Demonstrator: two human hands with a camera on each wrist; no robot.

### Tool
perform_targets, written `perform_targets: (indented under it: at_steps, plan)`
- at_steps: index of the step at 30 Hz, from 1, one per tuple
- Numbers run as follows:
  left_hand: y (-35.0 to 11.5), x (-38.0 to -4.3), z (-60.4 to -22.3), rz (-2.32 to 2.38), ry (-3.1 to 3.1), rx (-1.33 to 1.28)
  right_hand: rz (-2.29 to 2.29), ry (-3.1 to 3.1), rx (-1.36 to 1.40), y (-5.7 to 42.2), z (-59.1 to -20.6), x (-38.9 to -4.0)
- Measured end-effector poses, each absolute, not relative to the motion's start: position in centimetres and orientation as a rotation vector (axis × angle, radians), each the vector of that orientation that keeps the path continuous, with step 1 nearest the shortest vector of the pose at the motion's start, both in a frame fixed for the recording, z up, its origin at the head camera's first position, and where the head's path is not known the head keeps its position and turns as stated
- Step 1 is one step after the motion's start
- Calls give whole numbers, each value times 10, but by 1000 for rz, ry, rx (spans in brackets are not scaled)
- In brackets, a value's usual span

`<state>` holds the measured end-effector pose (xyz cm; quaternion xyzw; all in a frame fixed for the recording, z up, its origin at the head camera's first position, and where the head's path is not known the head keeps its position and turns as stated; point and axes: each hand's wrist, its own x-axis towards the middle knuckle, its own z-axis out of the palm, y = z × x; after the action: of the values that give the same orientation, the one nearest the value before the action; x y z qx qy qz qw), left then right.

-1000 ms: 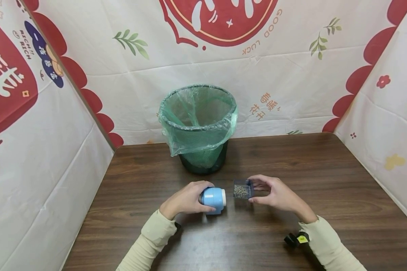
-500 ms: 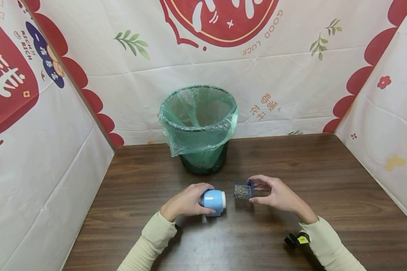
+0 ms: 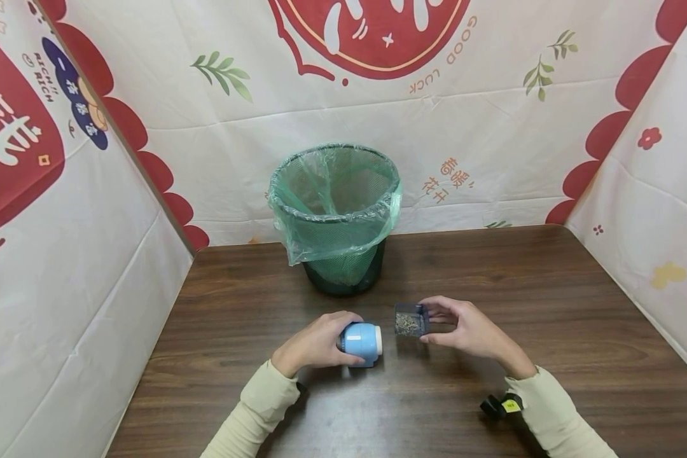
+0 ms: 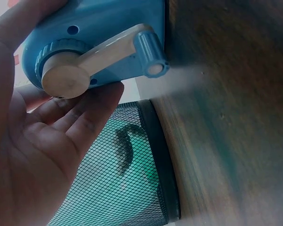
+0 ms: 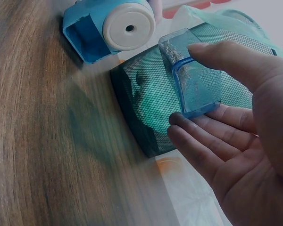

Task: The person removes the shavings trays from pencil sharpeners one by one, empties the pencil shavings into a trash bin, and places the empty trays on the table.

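My left hand [image 3: 320, 340] grips a light blue hand-crank pencil sharpener [image 3: 360, 341], thumb and fingers on opposite sides. Its cream front faces right, toward my other hand. The left wrist view shows the crank [image 4: 108, 54] at its back, with a blue knob. An open drawer slot [image 5: 87, 40] shows in the body in the right wrist view. Between thumb and fingers, my right hand [image 3: 466, 327] holds the sharpener's see-through shavings drawer [image 3: 409, 319], a short gap away from the sharpener. Pencil shavings [image 5: 174, 56] lie inside it.
Behind the hands stands a mesh waste bin [image 3: 343, 273] lined with a green plastic bag [image 3: 332, 235]. The wooden table [image 3: 252, 280] reaches back to a printed white cloth [image 3: 217, 152], with more cloth at both sides.
My left hand has lowered the sharpener slightly toward me. The right hand and the drawer stay almost still.
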<state>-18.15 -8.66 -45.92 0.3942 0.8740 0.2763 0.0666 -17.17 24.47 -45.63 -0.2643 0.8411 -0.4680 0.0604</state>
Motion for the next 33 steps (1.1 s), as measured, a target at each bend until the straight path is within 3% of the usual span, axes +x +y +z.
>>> perform_targets:
  at_steps: [33]
  plan:
    - [-83,-177,-460,807,2644,1001,-1435,2540,-785,240,-466,-171]
